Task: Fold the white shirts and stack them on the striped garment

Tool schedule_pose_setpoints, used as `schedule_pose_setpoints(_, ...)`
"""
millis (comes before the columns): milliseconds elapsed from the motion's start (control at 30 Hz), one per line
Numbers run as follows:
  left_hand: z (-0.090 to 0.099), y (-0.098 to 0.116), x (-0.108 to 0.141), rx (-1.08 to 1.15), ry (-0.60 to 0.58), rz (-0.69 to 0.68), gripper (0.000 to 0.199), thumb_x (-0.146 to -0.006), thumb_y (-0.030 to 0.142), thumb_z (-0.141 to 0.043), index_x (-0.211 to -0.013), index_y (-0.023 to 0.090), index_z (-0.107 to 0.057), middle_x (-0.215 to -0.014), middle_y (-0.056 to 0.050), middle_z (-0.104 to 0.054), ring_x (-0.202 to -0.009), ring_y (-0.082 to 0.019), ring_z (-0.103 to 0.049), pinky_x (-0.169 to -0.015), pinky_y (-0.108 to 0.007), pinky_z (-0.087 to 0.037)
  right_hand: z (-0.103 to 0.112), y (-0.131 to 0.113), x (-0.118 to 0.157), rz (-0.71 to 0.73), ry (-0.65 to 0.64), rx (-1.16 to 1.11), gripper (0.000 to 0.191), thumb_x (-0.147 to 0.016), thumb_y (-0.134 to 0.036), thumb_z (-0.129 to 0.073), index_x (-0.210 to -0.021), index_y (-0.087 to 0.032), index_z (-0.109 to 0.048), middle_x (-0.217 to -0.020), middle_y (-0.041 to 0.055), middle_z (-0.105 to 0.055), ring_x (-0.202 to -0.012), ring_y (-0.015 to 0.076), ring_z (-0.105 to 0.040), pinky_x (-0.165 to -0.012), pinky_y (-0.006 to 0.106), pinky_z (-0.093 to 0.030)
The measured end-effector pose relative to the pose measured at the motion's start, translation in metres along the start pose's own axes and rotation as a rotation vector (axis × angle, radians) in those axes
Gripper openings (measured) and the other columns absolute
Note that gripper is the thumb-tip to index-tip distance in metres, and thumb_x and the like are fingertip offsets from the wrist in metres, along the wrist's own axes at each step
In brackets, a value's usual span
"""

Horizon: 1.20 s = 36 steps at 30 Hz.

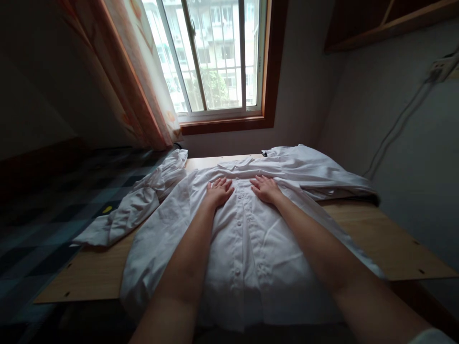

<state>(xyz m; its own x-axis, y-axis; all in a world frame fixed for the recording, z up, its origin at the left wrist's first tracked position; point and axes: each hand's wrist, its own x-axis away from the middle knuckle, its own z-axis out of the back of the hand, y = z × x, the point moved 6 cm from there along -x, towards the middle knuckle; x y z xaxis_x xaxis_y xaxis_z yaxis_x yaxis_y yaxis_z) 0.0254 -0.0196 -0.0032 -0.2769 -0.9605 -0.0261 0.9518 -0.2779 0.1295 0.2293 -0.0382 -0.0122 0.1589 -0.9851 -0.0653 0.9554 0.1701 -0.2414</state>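
A white button-up shirt [265,248] lies spread face up, its collar at the far end and its hem toward me. Its front hangs unfastened along at least the lower part, with several buttons showing down the middle. My left hand [219,192] rests flat on the upper chest, left of the button line, fingers spread. On the other side of that line my right hand [266,188] lies flat too, fingers apart. Neither hand grips the cloth. One sleeve [143,200] stretches out crumpled to the left; the other sleeve [322,167] reaches to the right.
Under the shirt is a light wooden board [380,239]. A dark checked bedspread [36,224] with a small yellow object [107,209] lies to the left. Beyond stand a window [218,57] and an orange curtain [118,62]. A cable [390,129] hangs from a wall socket at right.
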Motion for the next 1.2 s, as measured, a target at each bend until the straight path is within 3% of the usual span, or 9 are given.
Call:
schedule_pose_setpoints(67,0.005,0.003,0.002,0.002,0.099,-0.032,0.051,-0.099,0.051,-0.038,-0.143,0.028,-0.054,-0.159,-0.007,-0.041,-0.148,-0.029,-0.031,-0.120,-0.058,-0.019,0.001,0.000,0.001,0.005,0.031,-0.011,0.052,-0.101,-0.045,-0.037,-0.150,-0.029,-0.046,-0.161,0.0046,-0.035,-0.149,0.0279,-0.027,-0.120,0.050,-0.016)
schedule_pose_setpoints(167,0.016,0.020,0.009,-0.013,0.193,-0.180,0.035,-0.099,0.034,-0.044,-0.118,0.024,-0.071,-0.134,-0.008,-0.066,-0.128,-0.026,-0.053,-0.112,-0.043,-0.036,0.003,0.000,0.003,0.004,0.069,-0.018,0.050,-0.101,-0.042,-0.039,-0.147,-0.026,-0.050,-0.159,0.0052,-0.040,-0.147,0.0265,-0.032,-0.120,0.047,-0.019)
schedule_pose_setpoints(300,0.028,0.042,0.013,-0.011,0.101,-0.275,0.030,-0.090,0.017,-0.047,-0.091,0.016,-0.077,-0.099,-0.012,-0.076,-0.094,-0.024,-0.066,-0.090,-0.035,-0.049,0.003,0.000,0.005,0.010,0.104,-0.005,0.048,-0.100,-0.040,-0.040,-0.144,-0.025,-0.054,-0.156,0.0058,-0.044,-0.145,0.0259,-0.036,-0.119,0.046,-0.022)
schedule_pose_setpoints(400,0.030,0.044,0.017,0.052,0.055,-0.243,0.028,-0.086,0.016,-0.051,-0.094,0.017,-0.078,-0.089,-0.008,-0.077,-0.079,-0.022,-0.067,-0.078,-0.032,-0.052,0.001,0.001,0.005,0.016,0.113,0.009,0.048,-0.100,-0.038,-0.040,-0.144,-0.025,-0.055,-0.156,0.0060,-0.045,-0.144,0.0260,-0.037,-0.119,0.046,-0.023)
schedule_pose_setpoints(500,0.021,0.044,0.028,0.149,0.072,-0.284,0.030,-0.087,0.019,-0.052,-0.105,0.018,-0.077,-0.107,-0.008,-0.076,-0.096,-0.023,-0.069,-0.090,-0.032,-0.052,0.002,0.000,0.005,0.018,0.113,0.021,0.047,-0.100,-0.037,-0.041,-0.143,-0.026,-0.055,-0.155,0.0063,-0.046,-0.144,0.0263,-0.037,-0.118,0.046,-0.025)
schedule_pose_setpoints(667,0.004,0.038,0.050,0.165,0.191,-0.300,0.039,-0.094,0.021,-0.047,-0.128,0.018,-0.066,-0.141,-0.008,-0.061,-0.135,-0.022,-0.051,-0.118,-0.036,-0.033,0.008,-0.006,0.009,0.050,0.041,0.055,0.046,-0.101,-0.039,-0.041,-0.145,-0.029,-0.054,-0.157,0.0096,-0.042,-0.144,0.0309,-0.036,-0.116,0.052,-0.027)
schedule_pose_setpoints(867,0.005,0.038,0.050,0.193,0.160,-0.319,0.037,-0.094,0.028,-0.052,-0.126,0.018,-0.066,-0.141,-0.009,-0.061,-0.135,-0.023,-0.051,-0.118,-0.038,-0.034,0.017,-0.027,0.036,0.129,0.022,0.068,0.038,-0.097,-0.031,-0.048,-0.127,-0.017,-0.067,-0.136,0.0168,-0.061,-0.126,0.0296,-0.056,-0.105,0.041,-0.041)
schedule_pose_setpoints(1000,0.008,0.036,0.047,0.235,0.183,-0.305,0.031,-0.091,0.028,-0.057,-0.118,0.019,-0.068,-0.135,-0.011,-0.065,-0.130,-0.025,-0.055,-0.115,-0.039,-0.038,0.014,-0.043,0.058,0.227,0.116,0.007,0.030,-0.096,-0.026,-0.050,-0.116,-0.020,-0.071,-0.127,0.0126,-0.067,-0.117,0.0255,-0.061,-0.101,0.035,-0.043)
schedule_pose_setpoints(1200,0.012,0.035,0.046,0.299,0.232,-0.283,0.014,-0.084,0.026,-0.065,-0.095,0.021,-0.072,-0.112,-0.007,-0.073,-0.112,-0.025,-0.063,-0.105,-0.040,-0.045,0.012,-0.041,0.064,0.300,0.230,-0.177,0.025,-0.093,-0.020,-0.057,-0.108,-0.024,-0.076,-0.114,0.0061,-0.073,-0.106,0.0205,-0.064,-0.097,0.031,-0.043)
